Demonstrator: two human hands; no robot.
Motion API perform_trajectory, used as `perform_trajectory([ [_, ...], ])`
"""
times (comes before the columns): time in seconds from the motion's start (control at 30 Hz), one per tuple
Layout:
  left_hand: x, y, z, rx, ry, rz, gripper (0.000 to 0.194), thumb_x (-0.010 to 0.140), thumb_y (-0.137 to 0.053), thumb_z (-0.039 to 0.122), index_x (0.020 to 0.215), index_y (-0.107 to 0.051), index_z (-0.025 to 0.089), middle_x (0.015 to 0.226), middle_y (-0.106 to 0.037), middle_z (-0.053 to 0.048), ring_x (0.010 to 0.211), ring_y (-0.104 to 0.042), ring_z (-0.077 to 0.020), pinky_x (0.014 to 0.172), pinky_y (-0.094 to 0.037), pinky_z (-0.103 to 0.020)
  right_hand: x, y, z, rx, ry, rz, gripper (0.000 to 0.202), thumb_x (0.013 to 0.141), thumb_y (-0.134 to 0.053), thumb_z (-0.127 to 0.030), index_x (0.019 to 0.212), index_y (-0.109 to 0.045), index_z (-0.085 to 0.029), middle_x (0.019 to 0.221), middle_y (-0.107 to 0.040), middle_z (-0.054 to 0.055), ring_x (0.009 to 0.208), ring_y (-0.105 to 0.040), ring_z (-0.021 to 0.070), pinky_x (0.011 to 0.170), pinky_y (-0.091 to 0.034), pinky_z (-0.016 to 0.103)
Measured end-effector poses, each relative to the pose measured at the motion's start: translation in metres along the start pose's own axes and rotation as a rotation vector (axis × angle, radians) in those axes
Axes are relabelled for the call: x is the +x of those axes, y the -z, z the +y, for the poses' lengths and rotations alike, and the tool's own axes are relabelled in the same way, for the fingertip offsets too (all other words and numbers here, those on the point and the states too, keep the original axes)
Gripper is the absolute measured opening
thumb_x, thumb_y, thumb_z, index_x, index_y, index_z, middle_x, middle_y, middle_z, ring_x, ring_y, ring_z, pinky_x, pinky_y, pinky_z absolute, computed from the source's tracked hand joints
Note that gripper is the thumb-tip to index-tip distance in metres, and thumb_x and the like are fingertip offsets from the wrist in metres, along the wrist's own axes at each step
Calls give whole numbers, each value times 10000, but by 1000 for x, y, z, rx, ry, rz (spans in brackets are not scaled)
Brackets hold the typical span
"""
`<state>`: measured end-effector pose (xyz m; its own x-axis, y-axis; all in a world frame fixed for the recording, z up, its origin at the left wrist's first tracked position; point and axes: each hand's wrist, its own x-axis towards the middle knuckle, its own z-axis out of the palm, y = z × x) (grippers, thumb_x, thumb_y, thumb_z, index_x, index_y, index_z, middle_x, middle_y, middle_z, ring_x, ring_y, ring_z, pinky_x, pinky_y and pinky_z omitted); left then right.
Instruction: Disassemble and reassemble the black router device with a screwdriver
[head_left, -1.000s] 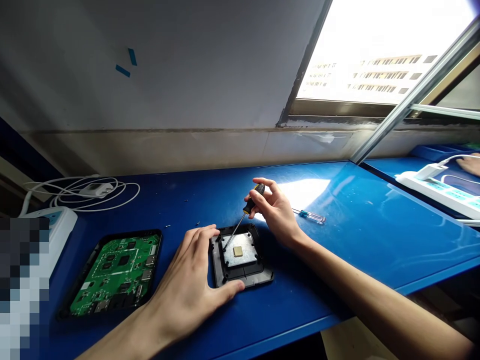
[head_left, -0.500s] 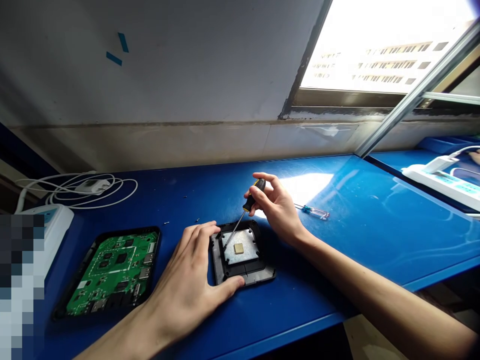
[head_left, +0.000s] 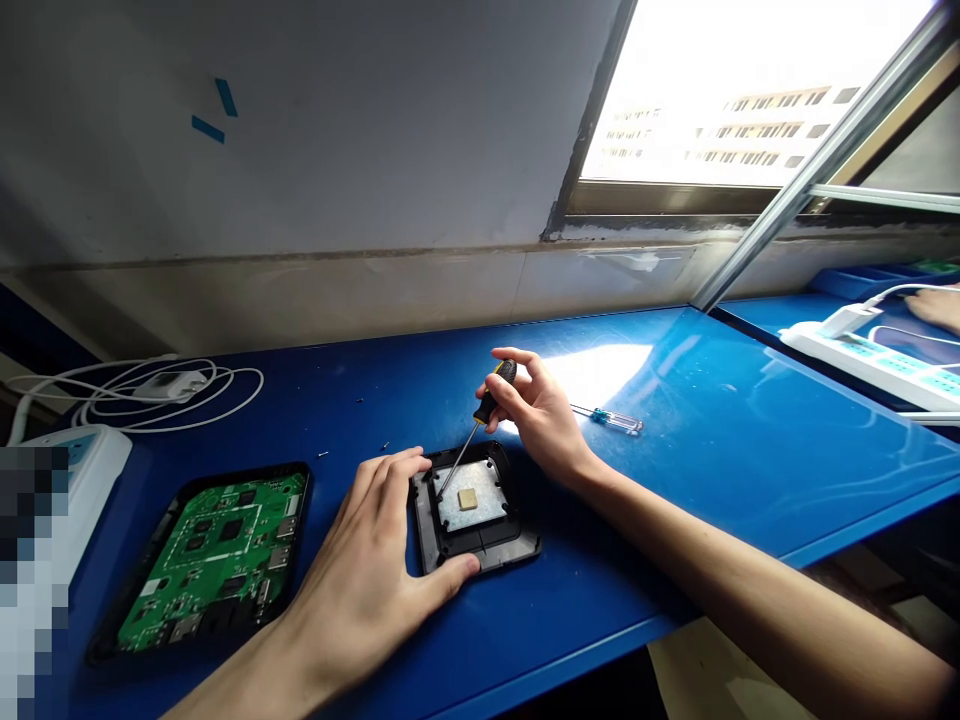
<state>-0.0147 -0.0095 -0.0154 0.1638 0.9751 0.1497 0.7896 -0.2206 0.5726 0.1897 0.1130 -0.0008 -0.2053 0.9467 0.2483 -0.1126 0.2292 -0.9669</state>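
Screwdriver (head_left: pixel 486 407) clasped in the right hand (head_left: pixel 538 408) just beyond the metal plate (head_left: pixel 492 488), slanting lengthwise down to that plate's left edge, tip nearer the left hand (head_left: pixel 371 560) gripping the black cover (head_left: pixel 502 546)!

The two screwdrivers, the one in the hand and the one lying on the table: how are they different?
The held screwdriver has a black and yellow handle; the lying screwdriver has a see-through handle with some blue.
The held screwdriver slants down from the right hand to the silvery plate; the lying screwdriver rests on the blue table.
Both have a thin shaft.
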Motion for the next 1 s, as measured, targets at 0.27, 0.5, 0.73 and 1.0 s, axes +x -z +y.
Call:
perform_trajectory([
  [0.27, -1, 0, 0, -5, -3, 1, 665, 861, -727, 505, 1407, -392, 327, 1439, -521, -98, 1379, -519, -365, 1126, -479, -633, 0, 0, 0, -23, -10, -11, 507, 874, -735, -532, 1217, -514, -230, 826, -703, -39, 544, -651, 107, 575, -566, 292],
  [0.5, 0, 4, 2, -30, -7, -15, 551, 868, -737, 463, 1314, -458, 302, 1439, -521, -112, 1371, -517, -371, 1119, -479, -632, 0, 2, -2, -55, -10, 5, 513, 884, -726, -533, 1236, -509, -231, 837, -703, -31, 571, -654, 112, 573, -573, 290],
  [0.73, -1, 6, 1, -35, -4, -48, 379, 908, -691, 471, 1206, -515, 315, 1496, -490, -85, 1445, -431, -359, 1154, -428, -656, 0, 3, -7, -70, -15, 11, 509, 888, -726, -527, 1242, -504, -235, 838, -697, -34, 564, -653, 111, 575, -571, 290],
  [1.0, 1, 9, 4, -45, -15, -70, 275, 950, -628, 422, 1182, -548, 298, 1496, -492, -103, 1459, -406, -359, 1141, -429, -670, 0, 3, -6, -64, -12, 10, 513, 885, -725, -535, 1236, -508, -231, 837, -700, -32, 563, -653, 112, 577, -575, 290],
])
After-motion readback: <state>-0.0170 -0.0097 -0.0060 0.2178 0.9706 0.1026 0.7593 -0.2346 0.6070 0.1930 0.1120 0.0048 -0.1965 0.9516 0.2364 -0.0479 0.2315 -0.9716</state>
